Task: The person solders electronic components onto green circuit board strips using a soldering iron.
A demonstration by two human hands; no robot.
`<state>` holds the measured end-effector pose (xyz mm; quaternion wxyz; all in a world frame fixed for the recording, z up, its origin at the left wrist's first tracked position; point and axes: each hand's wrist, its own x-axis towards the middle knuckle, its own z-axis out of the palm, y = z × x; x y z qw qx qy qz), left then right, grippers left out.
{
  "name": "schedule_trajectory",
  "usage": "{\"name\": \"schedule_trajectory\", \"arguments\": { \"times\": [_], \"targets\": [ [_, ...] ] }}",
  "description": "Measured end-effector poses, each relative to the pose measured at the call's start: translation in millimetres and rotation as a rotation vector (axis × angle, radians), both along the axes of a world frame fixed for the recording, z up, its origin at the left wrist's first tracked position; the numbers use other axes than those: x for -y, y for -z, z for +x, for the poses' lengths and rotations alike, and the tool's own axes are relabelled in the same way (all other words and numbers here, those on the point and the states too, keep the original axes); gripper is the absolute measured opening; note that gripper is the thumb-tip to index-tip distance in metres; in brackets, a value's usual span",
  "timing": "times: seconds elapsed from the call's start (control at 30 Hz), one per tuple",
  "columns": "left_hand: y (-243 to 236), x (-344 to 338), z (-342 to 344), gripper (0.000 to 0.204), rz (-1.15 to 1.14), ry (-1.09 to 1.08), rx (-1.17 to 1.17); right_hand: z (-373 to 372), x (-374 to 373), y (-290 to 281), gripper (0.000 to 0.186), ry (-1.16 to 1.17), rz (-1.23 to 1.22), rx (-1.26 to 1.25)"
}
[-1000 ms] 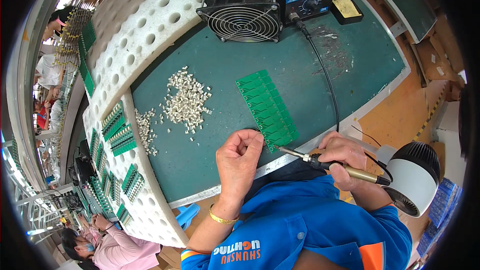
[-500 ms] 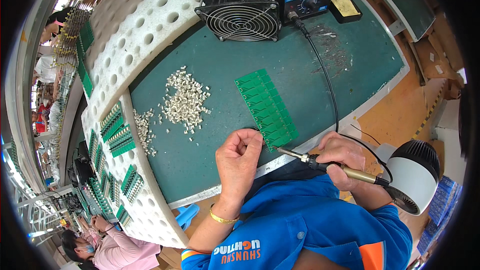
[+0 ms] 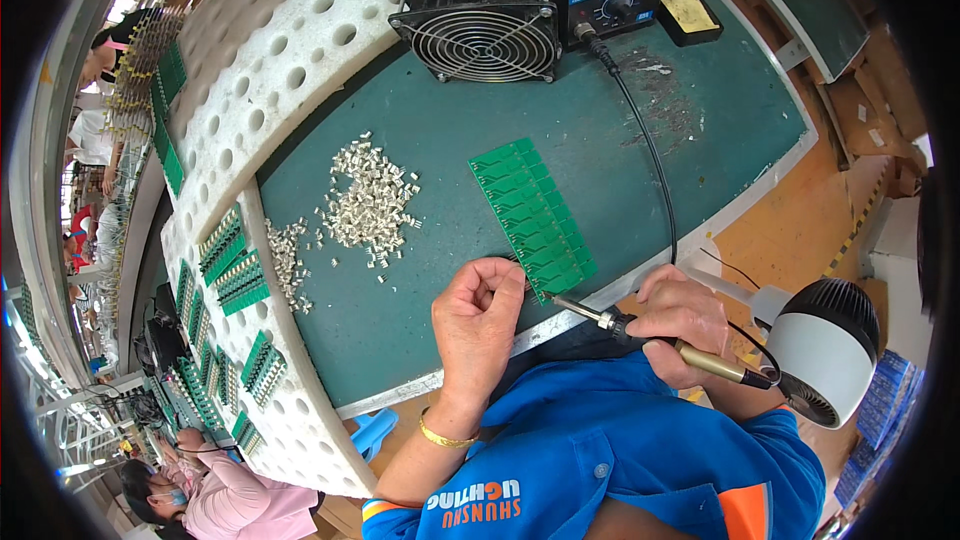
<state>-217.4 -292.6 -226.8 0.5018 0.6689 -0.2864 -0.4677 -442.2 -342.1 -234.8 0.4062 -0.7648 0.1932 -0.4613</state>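
Note:
A green circuit board panel (image 3: 532,215) with several repeated sections lies slantwise on the bench. My right hand (image 3: 684,318) is closed around a soldering iron (image 3: 712,363); its metal tip meets the board's near corner. Beside that corner, the thumb and fingers of my left hand (image 3: 480,312) are pinched together. What they hold, if anything, is too small to make out. To the left of the board lies a loose pile of small white connectors (image 3: 365,205), with a smaller heap (image 3: 288,258) next to it.
At the back stand a black fan (image 3: 482,40) and a soldering station (image 3: 615,2), whose cable runs down the right side. A sponge tray (image 3: 690,15) is beside it. White perforated foam (image 3: 285,70) borders the left, holding populated boards (image 3: 243,280). A white desk fan (image 3: 825,350) stands right.
My right hand has shifted slightly, and the rear of the soldering iron has dropped a little. The tip stays at the board's near corner. My left hand and the board have not visibly moved.

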Motion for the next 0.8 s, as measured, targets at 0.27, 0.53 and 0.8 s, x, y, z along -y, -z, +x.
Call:
{"name": "schedule_trajectory", "arguments": {
  "times": [0.27, 0.53, 0.8],
  "targets": [
    [-2, 0, 1, 0.010, 0.002, 0.003, 0.001, -10, 2, -11, 0.020, 0.065, -0.055, -0.033],
    [-4, -1, 2, 0.010, 0.003, 0.000, -0.050, -6, 3, -11, 0.022, 0.023, 0.046, -0.012],
    [-3, -5, 9, 0.009, -0.005, -0.003, 0.029, -2, 10, -11, 0.020, -0.037, 0.214, 0.021]
  ]
}}
